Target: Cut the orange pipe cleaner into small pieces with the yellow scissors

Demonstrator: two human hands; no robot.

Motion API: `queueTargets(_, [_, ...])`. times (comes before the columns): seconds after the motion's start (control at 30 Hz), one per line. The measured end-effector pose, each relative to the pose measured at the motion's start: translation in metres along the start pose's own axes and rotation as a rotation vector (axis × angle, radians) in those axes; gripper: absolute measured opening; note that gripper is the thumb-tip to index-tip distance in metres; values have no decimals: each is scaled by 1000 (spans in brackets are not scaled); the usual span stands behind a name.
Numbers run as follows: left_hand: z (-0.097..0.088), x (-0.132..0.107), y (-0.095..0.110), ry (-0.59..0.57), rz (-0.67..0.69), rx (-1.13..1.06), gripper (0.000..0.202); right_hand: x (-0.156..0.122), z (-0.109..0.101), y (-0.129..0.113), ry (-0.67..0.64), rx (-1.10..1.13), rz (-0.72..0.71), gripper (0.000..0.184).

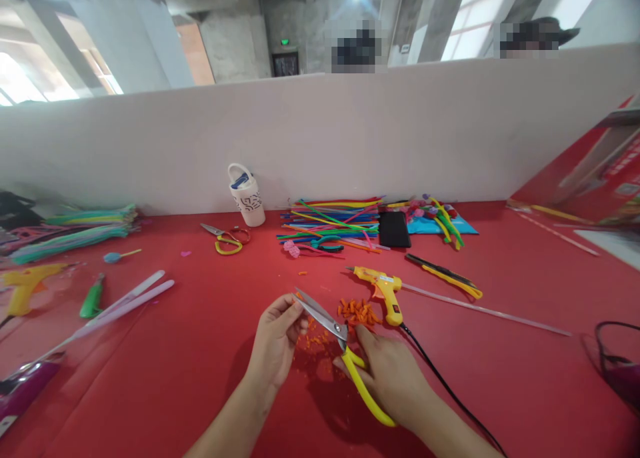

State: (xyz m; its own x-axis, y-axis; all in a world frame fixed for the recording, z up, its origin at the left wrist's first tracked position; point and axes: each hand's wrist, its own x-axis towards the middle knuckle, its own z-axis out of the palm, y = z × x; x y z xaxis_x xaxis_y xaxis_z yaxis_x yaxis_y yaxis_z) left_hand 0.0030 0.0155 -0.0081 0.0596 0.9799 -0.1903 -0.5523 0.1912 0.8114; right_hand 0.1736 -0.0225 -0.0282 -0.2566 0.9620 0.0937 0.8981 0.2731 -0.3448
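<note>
My right hand [395, 378] grips a pair of scissors [325, 319] with a long yellow handle loop, its blades pointing up and left. The blade tips reach the fingertips of my left hand [277, 338], which is closed in a pinch. Between those fingertips shows a small orange piece [299, 296], most of it hidden. Beyond my right hand lies a heap of short orange pieces [357, 310]. More orange bits and fine crumbs [315, 341] are scattered on the red table under the blades. Whether the blades touch the piece is hard to tell.
A yellow glue gun [385, 288] with a black cord lies right of the heap. Behind are pipe cleaners [330, 221], a black phone-like slab [395, 229], other scissors [227, 239] and a white cup [249, 201]. A white partition [300, 138] borders the table.
</note>
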Motion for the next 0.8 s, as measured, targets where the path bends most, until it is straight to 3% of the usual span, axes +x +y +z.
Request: queueTargets(0.8, [1, -1, 3, -21, -1, -1, 4, 0, 3, 0, 9, -50, -35, 34])
